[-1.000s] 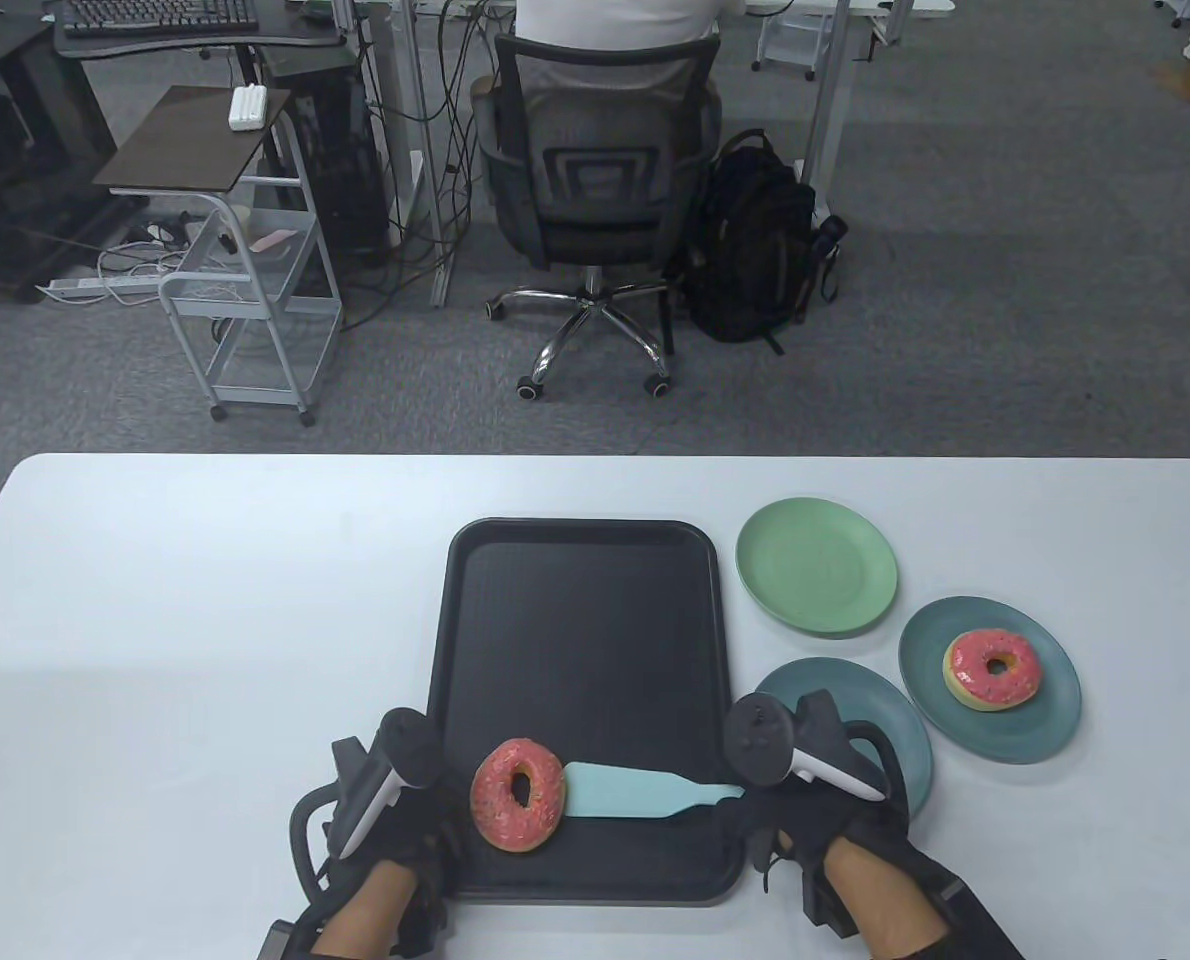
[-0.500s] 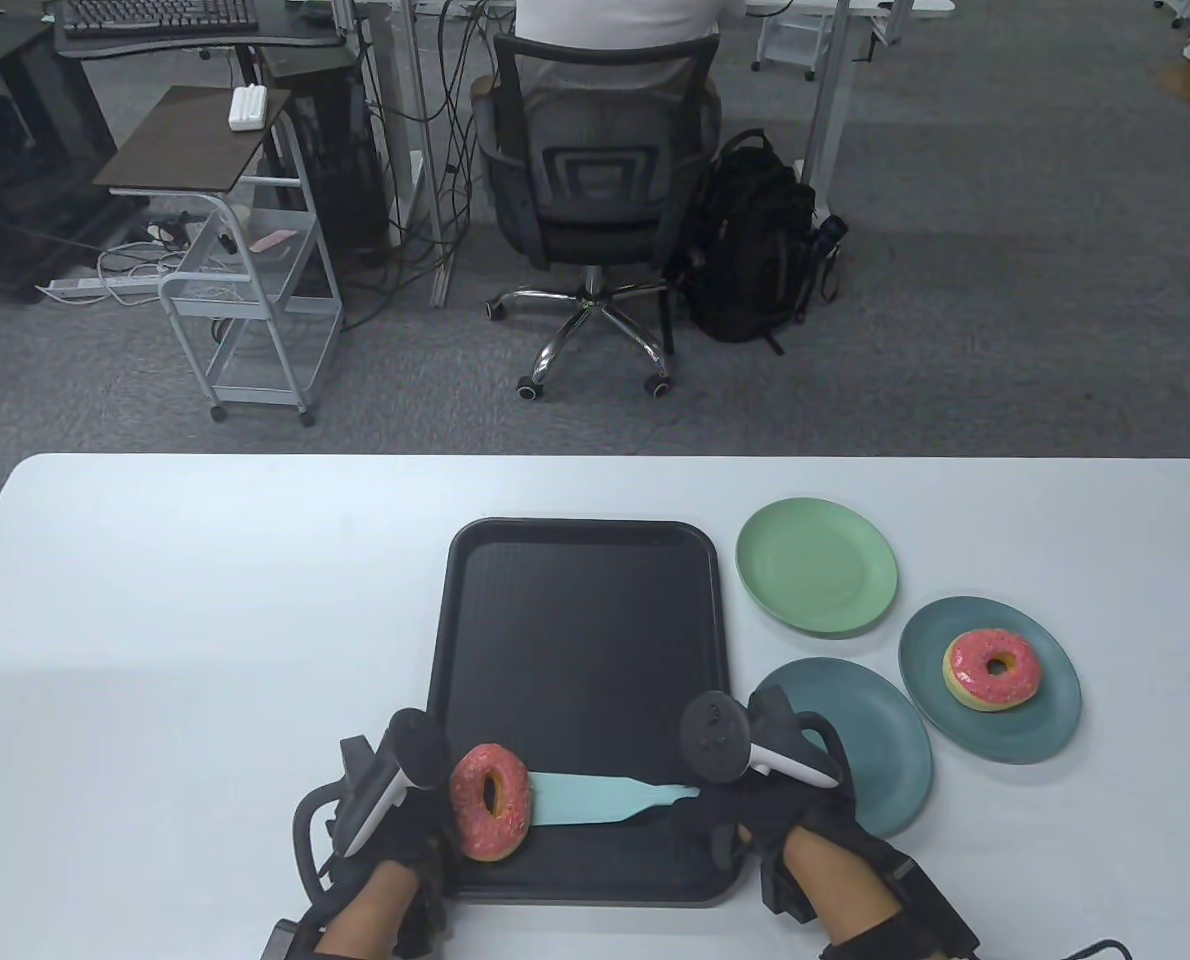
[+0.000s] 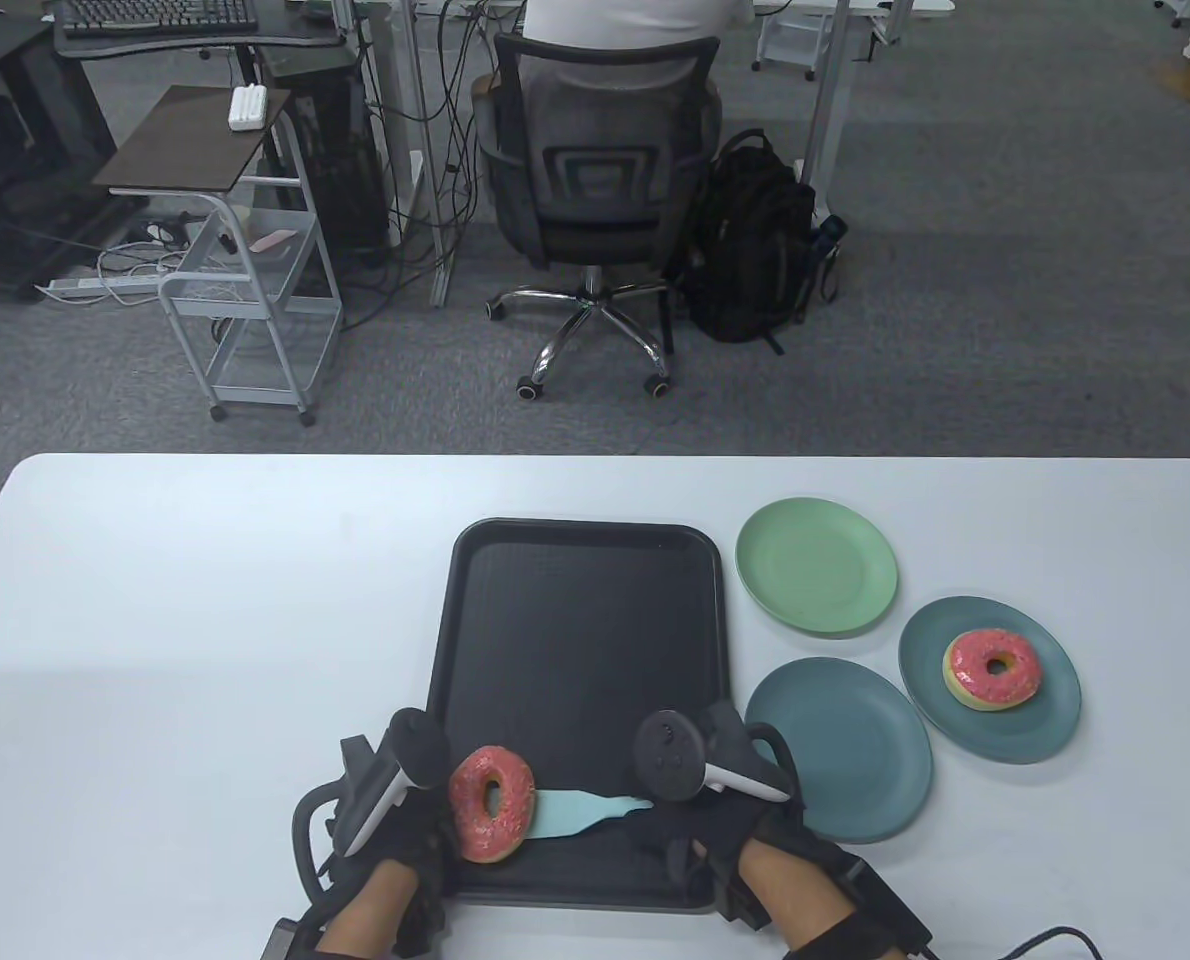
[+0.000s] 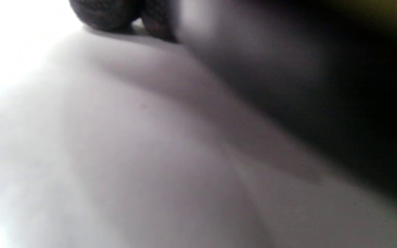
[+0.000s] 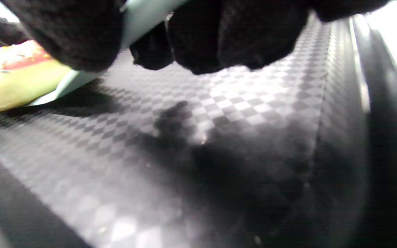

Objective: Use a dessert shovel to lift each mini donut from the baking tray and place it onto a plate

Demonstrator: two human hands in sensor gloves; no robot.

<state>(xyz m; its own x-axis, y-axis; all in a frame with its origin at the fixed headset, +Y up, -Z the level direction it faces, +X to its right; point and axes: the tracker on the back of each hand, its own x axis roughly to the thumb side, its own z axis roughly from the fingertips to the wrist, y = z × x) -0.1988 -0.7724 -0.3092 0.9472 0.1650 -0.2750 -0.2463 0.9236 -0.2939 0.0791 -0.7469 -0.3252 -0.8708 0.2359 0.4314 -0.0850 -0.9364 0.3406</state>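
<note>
A pink-glazed donut (image 3: 492, 805) stands tilted at the near left of the black baking tray (image 3: 585, 620), leaning on my left hand (image 3: 410, 835). That hand lies by the tray's left rim, and its fingertips (image 4: 105, 17) show only as a blur in the left wrist view. My right hand (image 3: 695, 835) grips the handle of the pale blue dessert shovel (image 3: 580, 812), whose blade tip is under the donut's right edge. In the right wrist view my fingers (image 5: 219, 34) curl round the shovel (image 5: 71, 84), and the donut (image 5: 9, 79) sits at the left.
Right of the tray stand three plates: a light green plate (image 3: 816, 566), a bare teal plate (image 3: 845, 760) and a teal plate (image 3: 1040, 720) bearing a second pink donut (image 3: 992, 669). An office chair and a seated person are beyond the table.
My right hand has pushed the shovel to the left. The donut slid left, tipped up against my left hand, and the blade has gone under its edge.
</note>
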